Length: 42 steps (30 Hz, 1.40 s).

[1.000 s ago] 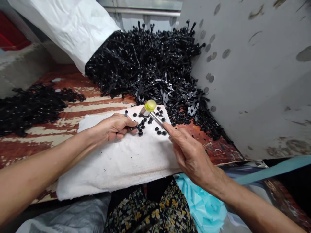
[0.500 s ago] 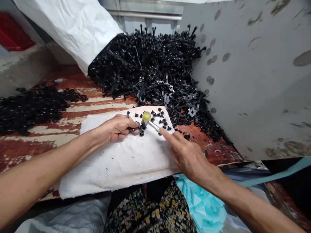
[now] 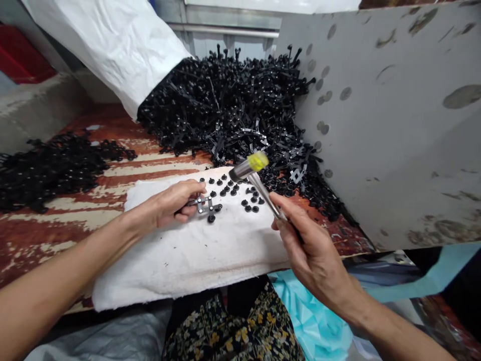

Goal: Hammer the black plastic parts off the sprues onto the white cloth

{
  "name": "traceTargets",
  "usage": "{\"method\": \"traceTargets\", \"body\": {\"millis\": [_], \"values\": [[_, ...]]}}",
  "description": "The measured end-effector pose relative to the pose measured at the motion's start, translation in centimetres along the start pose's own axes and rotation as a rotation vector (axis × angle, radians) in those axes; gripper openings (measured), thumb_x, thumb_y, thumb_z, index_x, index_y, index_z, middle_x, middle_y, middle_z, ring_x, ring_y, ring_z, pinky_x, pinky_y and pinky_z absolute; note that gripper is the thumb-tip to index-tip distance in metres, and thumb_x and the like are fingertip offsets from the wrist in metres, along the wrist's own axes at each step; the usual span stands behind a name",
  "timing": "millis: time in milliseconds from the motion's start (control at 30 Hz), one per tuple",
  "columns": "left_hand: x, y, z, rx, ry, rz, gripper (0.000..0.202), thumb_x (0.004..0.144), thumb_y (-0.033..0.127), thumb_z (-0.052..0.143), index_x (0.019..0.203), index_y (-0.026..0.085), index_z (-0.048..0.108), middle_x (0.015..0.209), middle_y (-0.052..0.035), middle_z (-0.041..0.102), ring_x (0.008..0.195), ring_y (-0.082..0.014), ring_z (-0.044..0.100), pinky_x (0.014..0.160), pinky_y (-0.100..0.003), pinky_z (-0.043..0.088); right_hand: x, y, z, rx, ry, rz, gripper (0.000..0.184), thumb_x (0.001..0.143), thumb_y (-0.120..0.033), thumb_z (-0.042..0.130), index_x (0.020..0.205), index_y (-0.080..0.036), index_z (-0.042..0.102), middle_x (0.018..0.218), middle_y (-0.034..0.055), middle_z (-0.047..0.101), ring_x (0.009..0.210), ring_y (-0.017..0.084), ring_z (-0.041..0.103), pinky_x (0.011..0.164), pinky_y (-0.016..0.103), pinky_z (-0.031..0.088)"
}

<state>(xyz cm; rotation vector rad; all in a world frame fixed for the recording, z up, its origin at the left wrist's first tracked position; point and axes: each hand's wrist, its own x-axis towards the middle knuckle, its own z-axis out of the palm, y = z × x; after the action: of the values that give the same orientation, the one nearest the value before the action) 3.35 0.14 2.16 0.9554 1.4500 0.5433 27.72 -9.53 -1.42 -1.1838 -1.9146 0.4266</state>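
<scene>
My right hand (image 3: 306, 235) is closed around the metal handle of a mallet (image 3: 250, 166), which has a yellow face on one end and a dark one on the other. The mallet's head is raised above the white cloth (image 3: 180, 255). At the cloth's upper left, my left hand (image 3: 176, 203) pinches a dark jointed metal linkage (image 3: 205, 205) with round black ends. Part of the linkage is hidden by the fingers. Several small black round caps with stems (image 3: 225, 190) lie on the cloth between the hands.
A large heap of black linkages (image 3: 233, 105) spills from a white sack (image 3: 112, 45) behind the cloth. A smaller black pile (image 3: 48, 165) lies at left on the worn red table (image 3: 124, 168). A grey spotted panel (image 3: 391, 135) stands at right.
The mallet has lifted off the linkage and swung up and to the right with my right hand. My left hand still holds the linkage, now more exposed.
</scene>
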Motion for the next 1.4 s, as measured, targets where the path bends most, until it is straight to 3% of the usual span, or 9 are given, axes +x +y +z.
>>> {"method": "traceTargets", "body": {"millis": [133, 267, 433, 567, 1133, 1400], "values": [[-0.8, -1.2, -0.3, 0.107, -0.064, 0.156, 0.021, 0.082, 0.032, 0.06, 0.071, 0.016, 0.054, 0.057, 0.0017, 0.054, 0.036, -0.0018, 0.029, 0.036, -0.014, 0.018, -1.5, -0.4, 0.6, 0.16, 0.033, 0.224, 0.041, 0.097, -0.02, 0.047, 0.138, -0.025, 0.053, 0.106, 0.0075, 0.073, 0.091, 0.019, 0.071, 0.085, 0.037, 0.059], [-0.4, -2.0, -0.3, 0.24, -0.052, 0.22, 0.027, 0.076, 0.041, 0.061, 0.072, 0.014, 0.06, 0.056, 0.0008, 0.055, 0.041, -0.0045, 0.034, 0.041, -0.017, 0.022, -2.5, 0.2, 1.3, 0.186, 0.011, 0.282, 0.037, 0.096, -0.024, 0.048, 0.132, -0.021, 0.057, 0.106, 0.0085, 0.073, 0.081, 0.016, 0.07, 0.077, 0.031, 0.059], [0.7, -2.1, -0.4, 0.36, -0.029, 0.266, 0.028, 0.075, 0.043, 0.057, 0.071, 0.015, 0.06, 0.054, 0.0019, 0.052, 0.045, -0.0076, 0.036, 0.044, -0.02, 0.024, -2.6, 0.4, 1.2, 0.176, 0.009, 0.303, 0.037, 0.097, -0.026, 0.048, 0.133, -0.019, 0.056, 0.095, 0.0071, 0.074, 0.08, 0.016, 0.07, 0.075, 0.027, 0.058], [1.1, -2.4, -0.5, 0.424, -0.032, 0.335, 0.029, 0.076, 0.044, 0.054, 0.07, 0.016, 0.059, 0.055, 0.0015, 0.053, 0.048, -0.0098, 0.039, 0.046, -0.022, 0.028, -2.5, 0.3, 1.1, 0.181, 0.002, 0.295, 0.037, 0.097, -0.025, 0.048, 0.133, -0.02, 0.056, 0.104, 0.0079, 0.073, 0.082, 0.014, 0.07, 0.076, 0.025, 0.058], [1.8, -2.9, -0.8, 0.485, -0.02, 0.393, 0.032, 0.083, 0.044, 0.05, 0.066, 0.017, 0.057, 0.056, 0.0026, 0.051, 0.047, -0.0092, 0.038, 0.044, -0.022, 0.028, -2.6, 0.3, 1.1, 0.153, -0.017, 0.272, 0.037, 0.097, -0.024, 0.046, 0.133, -0.019, 0.055, 0.087, 0.0057, 0.072, 0.082, 0.016, 0.07, 0.073, 0.026, 0.058], [1.5, -2.8, -0.7, 0.495, -0.006, 0.405, 0.034, 0.083, 0.044, 0.05, 0.064, 0.017, 0.057, 0.054, 0.0017, 0.051, 0.046, -0.0089, 0.036, 0.045, -0.022, 0.026, -2.6, 0.4, 1.1, 0.177, -0.013, 0.285, 0.036, 0.098, -0.024, 0.047, 0.133, -0.019, 0.054, 0.115, 0.0106, 0.07, 0.08, 0.013, 0.069, 0.078, 0.026, 0.059]]}}
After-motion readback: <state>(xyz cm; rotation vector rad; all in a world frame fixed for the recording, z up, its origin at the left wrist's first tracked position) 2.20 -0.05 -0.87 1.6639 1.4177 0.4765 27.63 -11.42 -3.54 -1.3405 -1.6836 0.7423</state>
